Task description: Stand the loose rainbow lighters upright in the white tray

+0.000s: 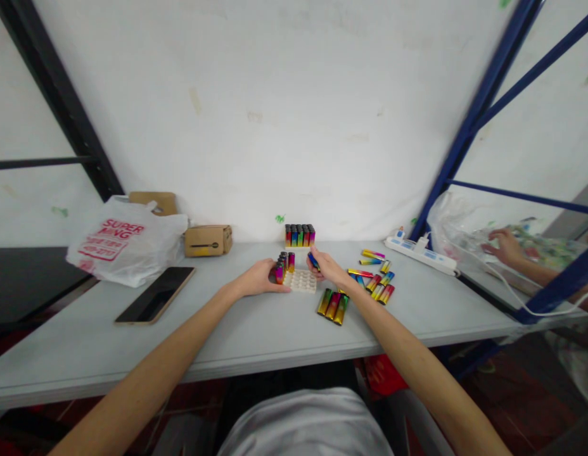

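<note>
A pale tray (301, 280) with rows of round holes lies on the table before me. Several shiny coloured tubes with black ends (291, 261) stand upright along its left side and back. My left hand (260, 277) is curled against the tray's left edge and the tubes there, thumb along the front. Pinched in my right hand (328, 267), just above the tray's right side, is a dark blue shiny tube (313, 260), tilted. Loose tubes of the same kind (332, 306) lie near my right wrist, and more tubes (382, 285) are scattered further right.
Against the wall stands a second tray filled with upright tubes (300, 236). To the left are a cardboard box (208, 241), a white plastic bag (127, 240) and a phone (156, 296). A power strip (421, 254) lies at right. Beyond the blue frame shows another person's hand (505, 248).
</note>
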The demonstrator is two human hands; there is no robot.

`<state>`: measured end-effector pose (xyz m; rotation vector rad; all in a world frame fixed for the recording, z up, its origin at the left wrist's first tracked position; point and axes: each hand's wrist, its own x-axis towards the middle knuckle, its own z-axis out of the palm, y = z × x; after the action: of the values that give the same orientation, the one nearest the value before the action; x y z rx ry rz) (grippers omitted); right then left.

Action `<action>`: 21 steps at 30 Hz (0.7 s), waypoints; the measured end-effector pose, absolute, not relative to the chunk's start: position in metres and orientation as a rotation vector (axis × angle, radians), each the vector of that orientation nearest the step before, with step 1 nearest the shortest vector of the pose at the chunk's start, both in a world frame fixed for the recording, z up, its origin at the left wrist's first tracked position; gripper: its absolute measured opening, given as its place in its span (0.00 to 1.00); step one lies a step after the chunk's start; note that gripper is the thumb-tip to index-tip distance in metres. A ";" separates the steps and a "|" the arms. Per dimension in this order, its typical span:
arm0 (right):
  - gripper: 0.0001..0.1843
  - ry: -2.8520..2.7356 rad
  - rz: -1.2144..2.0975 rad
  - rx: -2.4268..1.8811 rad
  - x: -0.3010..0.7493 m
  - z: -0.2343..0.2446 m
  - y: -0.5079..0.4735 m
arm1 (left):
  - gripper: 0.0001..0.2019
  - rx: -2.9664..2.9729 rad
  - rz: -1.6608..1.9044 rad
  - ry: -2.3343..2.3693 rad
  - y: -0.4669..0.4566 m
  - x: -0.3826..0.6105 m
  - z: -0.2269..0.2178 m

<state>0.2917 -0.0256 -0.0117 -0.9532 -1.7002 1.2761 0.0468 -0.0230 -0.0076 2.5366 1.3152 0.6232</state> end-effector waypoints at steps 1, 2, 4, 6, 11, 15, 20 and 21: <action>0.31 -1.683 1.291 -0.985 0.291 -0.011 -0.027 | 0.30 2.533 0.623 1.319 -0.023 0.047 -0.007; 0.31 -1.663 1.303 -1.012 0.289 -0.011 -0.027 | 0.30 2.531 0.623 1.322 -0.024 0.047 -0.007; 0.30 -1.615 1.317 -1.047 0.287 -0.010 -0.029 | 0.30 2.531 0.619 1.324 -0.024 0.047 -0.007; 0.27 -1.584 1.310 -1.061 0.285 -0.011 -0.030 | 0.30 2.537 0.608 1.322 -0.023 0.047 -0.007; 0.22 -1.615 1.213 -1.092 0.282 -0.014 -0.031 | 0.31 2.542 0.604 1.320 -0.024 0.047 -0.007; 0.22 -1.646 1.154 -1.135 0.282 -0.015 -0.032 | 0.31 2.516 0.618 1.335 -0.024 0.048 -0.007; 0.28 -1.638 1.125 -1.132 0.282 -0.017 -0.029 | 0.31 2.545 0.624 1.306 -0.023 0.048 -0.008; 0.30 -1.635 1.116 -1.126 0.282 -0.017 -0.028 | 0.31 2.555 0.620 1.298 -0.022 0.047 -0.008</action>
<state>0.2817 -0.0280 -0.0173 -1.1264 -1.6347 1.1164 0.0473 -0.0224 -0.0084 2.5549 1.2984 0.6200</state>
